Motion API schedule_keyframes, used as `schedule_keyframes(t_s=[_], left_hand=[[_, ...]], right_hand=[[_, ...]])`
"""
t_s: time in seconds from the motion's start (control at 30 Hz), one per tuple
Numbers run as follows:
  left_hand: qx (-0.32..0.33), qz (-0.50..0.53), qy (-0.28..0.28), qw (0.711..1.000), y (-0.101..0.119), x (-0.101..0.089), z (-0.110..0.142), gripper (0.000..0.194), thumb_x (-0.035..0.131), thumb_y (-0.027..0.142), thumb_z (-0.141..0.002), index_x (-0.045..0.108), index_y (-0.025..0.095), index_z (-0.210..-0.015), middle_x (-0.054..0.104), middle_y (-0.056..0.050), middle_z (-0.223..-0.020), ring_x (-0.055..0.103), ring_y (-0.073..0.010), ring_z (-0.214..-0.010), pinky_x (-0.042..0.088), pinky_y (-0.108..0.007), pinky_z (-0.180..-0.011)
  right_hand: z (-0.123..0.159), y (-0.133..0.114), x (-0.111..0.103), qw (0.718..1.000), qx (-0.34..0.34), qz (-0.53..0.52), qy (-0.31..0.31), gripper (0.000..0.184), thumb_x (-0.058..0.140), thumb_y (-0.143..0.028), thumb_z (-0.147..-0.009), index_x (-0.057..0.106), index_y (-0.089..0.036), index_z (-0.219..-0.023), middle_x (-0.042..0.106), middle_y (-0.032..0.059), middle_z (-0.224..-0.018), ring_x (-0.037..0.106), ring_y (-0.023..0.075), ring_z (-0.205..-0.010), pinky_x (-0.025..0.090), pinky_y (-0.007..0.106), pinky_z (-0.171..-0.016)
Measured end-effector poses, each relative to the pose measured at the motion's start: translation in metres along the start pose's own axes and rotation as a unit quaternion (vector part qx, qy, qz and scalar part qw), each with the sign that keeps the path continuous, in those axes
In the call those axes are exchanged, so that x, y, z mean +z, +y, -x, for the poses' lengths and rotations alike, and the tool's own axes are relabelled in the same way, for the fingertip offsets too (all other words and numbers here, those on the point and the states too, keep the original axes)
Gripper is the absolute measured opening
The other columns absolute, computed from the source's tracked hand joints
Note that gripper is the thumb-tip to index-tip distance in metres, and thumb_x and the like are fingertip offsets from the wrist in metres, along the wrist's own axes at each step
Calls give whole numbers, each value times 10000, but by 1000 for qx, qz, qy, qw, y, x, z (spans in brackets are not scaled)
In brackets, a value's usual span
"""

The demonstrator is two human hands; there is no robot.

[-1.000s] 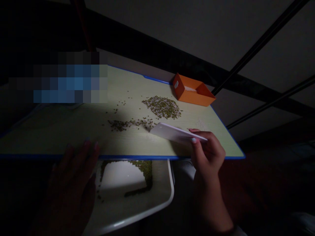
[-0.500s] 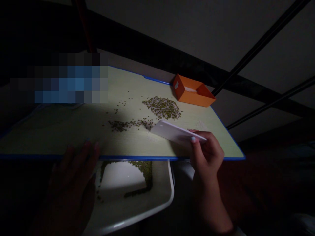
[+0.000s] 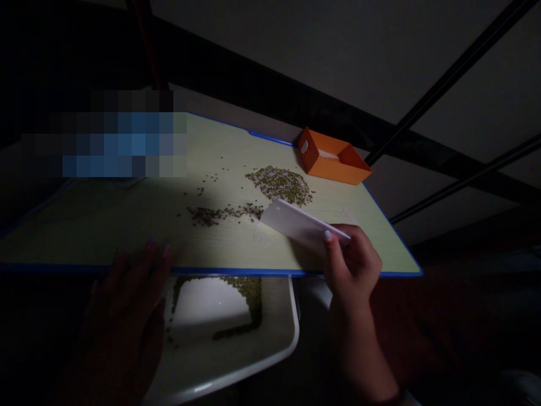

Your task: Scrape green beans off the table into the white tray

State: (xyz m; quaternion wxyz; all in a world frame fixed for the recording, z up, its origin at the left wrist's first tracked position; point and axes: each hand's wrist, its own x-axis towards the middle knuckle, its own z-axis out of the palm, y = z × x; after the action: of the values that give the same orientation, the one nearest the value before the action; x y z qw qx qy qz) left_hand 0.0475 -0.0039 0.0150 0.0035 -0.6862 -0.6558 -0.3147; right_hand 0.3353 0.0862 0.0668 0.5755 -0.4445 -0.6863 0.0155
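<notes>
A thin white plastic scraper (image 3: pixel 291 223) is pinched between the thumb and fingers of my right hand (image 3: pixel 355 256). It is tilted over the pale green tabletop (image 3: pixel 220 248), its far left end touching or close to a scattered strip of small green and dark beans (image 3: pixel 207 216). Beyond the scraper lies a larger heap of green beans mixed with pale bits (image 3: pixel 281 185). My left hand (image 3: pixel 131 299), dim in shadow, rests with fingers stretched out at the table's near edge and holds nothing.
An orange open box (image 3: pixel 336 160) with something pale inside stands at the far right of the table. Below the near edge sits a white tub (image 3: pixel 291 332) with green beans (image 3: pixel 253 304) along its inside. A blurred patch covers the far left. Blue trim edges the table.
The scraper has tilted up a little, and my right hand has shifted slightly left. My left hand stays in place.
</notes>
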Motion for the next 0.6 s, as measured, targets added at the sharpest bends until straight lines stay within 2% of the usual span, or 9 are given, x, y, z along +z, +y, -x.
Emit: schedule_keyframes(t_s=[0.2,0.43,0.6], left_hand=[[19,-14,7,1000,-12,5,1,699,424,221,-907,150,438,-1512,331,27,-1646,181,-270,-1566,267,-686,-1252],[-9,2,-13,1000,0,-1,1,699,395,200,-919,120,453,-1511,283,34,-1666,110,-234,-1582,215,-658,-1278],[6,-4,1,1000,-5,2,1,680,401,235,-911,154,440,-1511,328,22,-1648,158,-262,-1573,248,-664,-1264]], right_hand=[[-3,-3,1,999,21,-23,-29,73,643,-201,-912,652,-239,-851,658,-54,-704,579,96,-587,421,199,-532],[-3,-2,0,997,48,-62,-27,80,645,-194,-908,655,-243,-846,667,-55,-718,594,99,-618,437,199,-552],[-5,-2,2,996,50,-57,-39,69,647,-218,-911,668,-237,-848,696,-36,-742,629,119,-645,473,219,-569]])
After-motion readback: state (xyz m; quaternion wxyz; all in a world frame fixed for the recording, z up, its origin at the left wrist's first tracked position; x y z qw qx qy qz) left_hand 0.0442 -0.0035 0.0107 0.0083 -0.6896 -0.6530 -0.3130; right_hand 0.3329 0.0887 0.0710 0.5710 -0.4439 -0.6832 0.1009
